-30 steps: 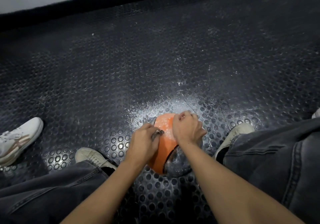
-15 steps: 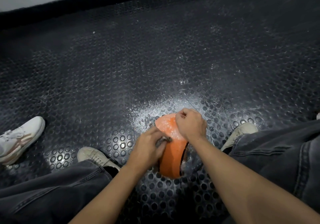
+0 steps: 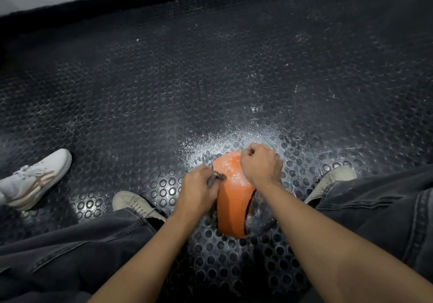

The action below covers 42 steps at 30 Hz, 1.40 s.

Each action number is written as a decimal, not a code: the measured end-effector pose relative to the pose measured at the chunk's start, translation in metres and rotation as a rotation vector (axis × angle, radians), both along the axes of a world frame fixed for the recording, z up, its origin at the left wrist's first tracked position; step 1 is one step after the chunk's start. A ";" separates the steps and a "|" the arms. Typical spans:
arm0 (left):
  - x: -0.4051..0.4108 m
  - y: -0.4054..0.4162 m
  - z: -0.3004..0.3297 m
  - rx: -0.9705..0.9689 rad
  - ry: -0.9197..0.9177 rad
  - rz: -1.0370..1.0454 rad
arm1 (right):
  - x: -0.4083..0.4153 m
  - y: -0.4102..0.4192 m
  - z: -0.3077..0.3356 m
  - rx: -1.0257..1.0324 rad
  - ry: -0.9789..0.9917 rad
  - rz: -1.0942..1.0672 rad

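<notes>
A black studded rubber floor (image 3: 210,80) fills the view, with white powder (image 3: 234,138) dusted just ahead of the person's grey jeans (image 3: 70,244). Between the knees, an orange rounded shell with black seams (image 3: 234,204) stands on the floor. The right hand (image 3: 261,166) grips its far top edge with curled fingers. The left hand (image 3: 199,190) pinches a small grey scrap (image 3: 214,178) against its left side.

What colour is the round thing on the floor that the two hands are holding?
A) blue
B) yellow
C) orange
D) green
C: the round thing gripped at its top by the right hand is plainly orange, with white flecks on it, and the left hand pinches a small grey scrap against its side.
</notes>
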<state>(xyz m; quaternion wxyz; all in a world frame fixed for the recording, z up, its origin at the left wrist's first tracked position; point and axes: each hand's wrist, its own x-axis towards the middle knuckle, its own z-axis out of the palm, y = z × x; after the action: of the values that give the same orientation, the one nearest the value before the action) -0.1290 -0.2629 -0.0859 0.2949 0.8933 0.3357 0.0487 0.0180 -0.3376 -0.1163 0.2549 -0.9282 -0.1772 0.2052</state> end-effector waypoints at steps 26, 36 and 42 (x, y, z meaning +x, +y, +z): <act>0.006 0.017 0.001 -0.014 0.026 0.063 | -0.014 -0.020 -0.007 0.108 0.037 -0.203; 0.011 0.011 0.002 0.038 -0.015 -0.035 | -0.011 -0.019 -0.008 0.124 0.038 -0.106; 0.010 0.007 0.003 0.014 -0.053 -0.111 | -0.006 -0.017 -0.012 0.148 0.047 -0.083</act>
<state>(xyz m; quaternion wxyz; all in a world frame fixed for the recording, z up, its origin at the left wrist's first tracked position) -0.1192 -0.2562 -0.0825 0.2999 0.9109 0.2775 0.0584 0.0117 -0.3541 -0.1280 0.3351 -0.9083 -0.1472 0.2027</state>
